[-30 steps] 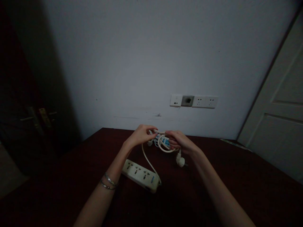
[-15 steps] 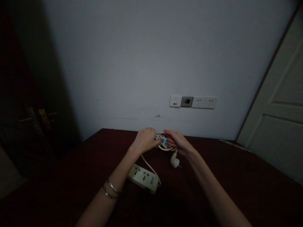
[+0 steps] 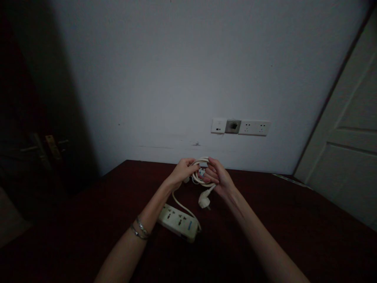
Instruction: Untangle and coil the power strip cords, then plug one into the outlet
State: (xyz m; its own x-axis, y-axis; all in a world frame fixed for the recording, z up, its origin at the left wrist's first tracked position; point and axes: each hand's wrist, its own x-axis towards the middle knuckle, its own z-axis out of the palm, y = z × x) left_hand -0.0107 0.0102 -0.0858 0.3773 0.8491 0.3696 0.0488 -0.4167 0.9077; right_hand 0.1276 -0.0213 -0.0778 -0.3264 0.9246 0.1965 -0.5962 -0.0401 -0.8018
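A white power cord [image 3: 203, 184] is gathered into loops between my two hands. My left hand [image 3: 185, 169] is closed on the left side of the loops, thumb toward the right. On the opposite side, my right hand [image 3: 219, 175] grips the coil with its fingers curled. The cord's plug [image 3: 204, 200] hangs below my right hand, its pins pointing down to the right. From under my left hand a length of cord runs down to a white power strip [image 3: 179, 222], which lies partly behind my left forearm. Something blue and white [image 3: 201, 172] shows through the loops; its kind is unclear.
The dark red table [image 3: 265, 220] reaches back to a pale wall [image 3: 165, 78]. Wall sockets [image 3: 255, 127] and a grey switch plate [image 3: 232, 126] sit above it. A white door [image 3: 347, 129] stands at the right; a dark door with a handle [image 3: 53, 146] is at the left.
The loops are raised and rounder between my hands. The plug has swung left and now hangs under the coil. My left hand has shifted slightly right; the power strip lies about where it was.
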